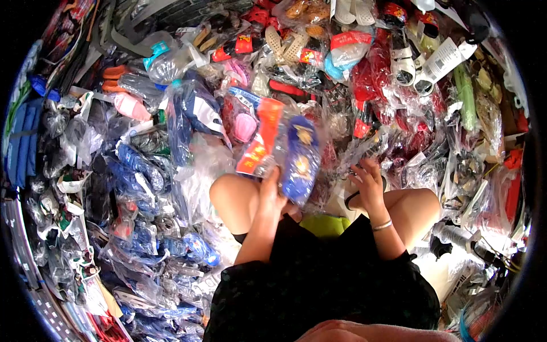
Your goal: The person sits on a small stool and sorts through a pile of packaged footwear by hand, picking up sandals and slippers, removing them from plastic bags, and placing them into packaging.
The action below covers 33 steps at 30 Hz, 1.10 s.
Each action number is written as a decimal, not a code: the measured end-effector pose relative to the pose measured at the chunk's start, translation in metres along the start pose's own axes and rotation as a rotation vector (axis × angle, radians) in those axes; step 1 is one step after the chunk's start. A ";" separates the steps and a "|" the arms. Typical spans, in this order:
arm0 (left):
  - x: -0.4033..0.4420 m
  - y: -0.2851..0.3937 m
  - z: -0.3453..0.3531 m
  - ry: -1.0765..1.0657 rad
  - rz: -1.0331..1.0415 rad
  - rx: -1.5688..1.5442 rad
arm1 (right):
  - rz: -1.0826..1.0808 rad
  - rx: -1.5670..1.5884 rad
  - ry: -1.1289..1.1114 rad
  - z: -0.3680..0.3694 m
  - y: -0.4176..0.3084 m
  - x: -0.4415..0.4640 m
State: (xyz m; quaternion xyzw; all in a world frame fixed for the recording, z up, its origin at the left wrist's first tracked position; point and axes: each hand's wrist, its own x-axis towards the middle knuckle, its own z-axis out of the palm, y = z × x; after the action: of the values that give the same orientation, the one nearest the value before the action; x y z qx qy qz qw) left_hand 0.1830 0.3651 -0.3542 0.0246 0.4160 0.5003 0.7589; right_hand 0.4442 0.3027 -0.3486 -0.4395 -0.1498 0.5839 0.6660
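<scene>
My left hand (271, 194) is closed on the lower end of a bagged pair of slippers. A blue slipper (302, 154) with yellow patterns shows through the see-through bag, and beside it is a red-orange printed label (262, 137). The bag is raised in front of my knees, over the heap. My right hand (367, 183) is near my right knee, with its fingers apart and slightly bent and nothing visible in them. A bracelet is on that wrist.
Plastic-wrapped footwear is heaped all around me. Blue bagged slippers (196, 249) lie at left, beige clogs (285, 47) at the far side, white sandals (403, 65) at far right. A large empty-looking plastic bottle (165, 61) lies far left. Folded blue items (23, 142) stand at the left edge.
</scene>
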 end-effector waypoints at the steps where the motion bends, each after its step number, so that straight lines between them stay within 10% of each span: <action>1: 0.014 0.014 0.006 0.013 0.049 -0.059 | 0.056 -0.023 0.079 -0.009 0.000 -0.003; 13: 0.242 0.254 0.229 -0.455 0.558 0.008 | 0.168 0.002 0.276 -0.033 -0.016 0.001; 15: 0.271 0.250 0.233 0.071 0.495 0.025 | 0.180 0.061 0.279 -0.039 -0.014 0.005; 25: 0.253 0.045 0.048 0.265 0.599 0.266 | 0.271 0.086 0.413 -0.060 0.004 0.024; 27: 0.265 -0.011 -0.030 0.607 0.753 0.482 | 0.289 0.083 0.395 -0.068 0.016 0.026; 31: 0.272 -0.013 -0.022 0.544 1.186 0.599 | 0.310 0.101 0.376 -0.061 0.014 0.025; 32: 0.270 0.000 -0.007 0.531 1.190 0.593 | 0.297 0.104 0.375 -0.058 0.014 0.022; 33: 0.268 0.015 0.015 0.952 0.784 0.839 | 0.309 0.090 0.379 -0.058 0.013 0.022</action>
State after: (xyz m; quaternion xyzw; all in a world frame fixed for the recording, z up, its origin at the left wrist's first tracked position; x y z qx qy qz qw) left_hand 0.2228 0.5871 -0.4997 0.2397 0.8164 0.4900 0.1895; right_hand 0.4826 0.2979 -0.3984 -0.5288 0.0730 0.5919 0.6039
